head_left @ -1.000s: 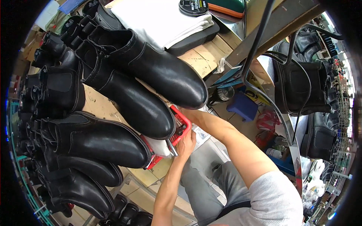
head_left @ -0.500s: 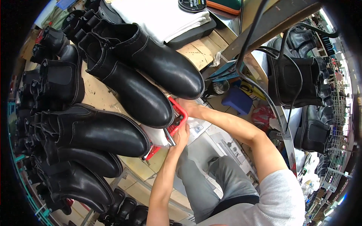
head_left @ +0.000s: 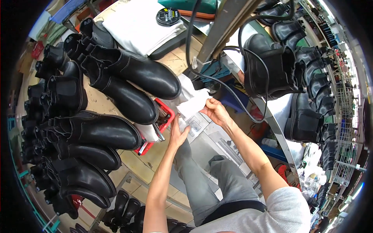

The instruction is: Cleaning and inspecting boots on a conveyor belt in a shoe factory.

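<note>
A soft white cloth (head_left: 193,104) hangs bunched in front of me, just right of the red basket. My right hand (head_left: 217,112) pinches its right edge between thumb and fingers. Below its left side, my left hand (head_left: 178,134) closes loosely round a white bit that looks like part of the same cloth. Beside that hand stands the red basket (head_left: 168,116), with tools and a white piece in it, partly hidden under a boot. The nearest black boot (head_left: 130,101) lies with its toe over the basket; a second boot (head_left: 151,75) lies behind it.
More black boots (head_left: 101,130) crowd the bench's left side. A folded white towel (head_left: 136,29) carries a round black tin (head_left: 168,16). A metal post with a looping black cable (head_left: 233,87) rises at right, before another table of boots (head_left: 268,68). Boots also stand below, lower left.
My right hand has come out from behind the basket, moving right with the white cloth now in it. My left hand has left the basket's edge for the cloth. The view has shifted rightward.
</note>
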Tool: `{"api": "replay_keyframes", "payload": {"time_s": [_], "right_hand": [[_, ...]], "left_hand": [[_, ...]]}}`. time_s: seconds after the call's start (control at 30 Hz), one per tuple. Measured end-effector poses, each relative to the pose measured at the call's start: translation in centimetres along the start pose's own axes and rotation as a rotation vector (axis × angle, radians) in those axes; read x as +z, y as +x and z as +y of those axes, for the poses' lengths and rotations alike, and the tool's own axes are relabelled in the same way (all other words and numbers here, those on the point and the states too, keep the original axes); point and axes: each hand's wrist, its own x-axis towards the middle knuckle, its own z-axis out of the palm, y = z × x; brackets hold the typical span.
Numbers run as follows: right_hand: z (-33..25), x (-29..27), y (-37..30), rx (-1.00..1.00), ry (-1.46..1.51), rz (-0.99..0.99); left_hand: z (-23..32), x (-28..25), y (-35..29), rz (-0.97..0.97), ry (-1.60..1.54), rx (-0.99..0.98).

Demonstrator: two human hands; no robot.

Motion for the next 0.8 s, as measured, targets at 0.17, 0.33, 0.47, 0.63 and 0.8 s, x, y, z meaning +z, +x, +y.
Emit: {"api": "replay_keyframes", "payload": {"time_s": [0.17, 0.33, 0.47, 0.63, 0.8], "right_hand": [[-1.9, 0.8, -5.9, 0.102, -0.108, -0.142], [-5.7, 7.0, -16.1, -0.121, -1.049, -0.305], [-8.5, 8.4, -24.2, -0.249, -1.094, -0.15], [-12.8, 10.2, -35.1, -0.471, -1.005, 0.404], [-19.5, 9.0, -47.5, -0.845, -0.454, 0.852]], "left_hand": [[6.6, -1.0, -1.7, -0.027, -1.166, -0.549], [11.9, -3.0, -3.6, -0.325, -0.953, -0.665], [19.3, -3.0, -4.7, -0.464, -0.967, -0.629], [24.9, -1.9, -6.4, -0.677, -0.764, -0.502], [32.4, -1.8, -5.5, -0.659, -0.605, -0.416]]}}
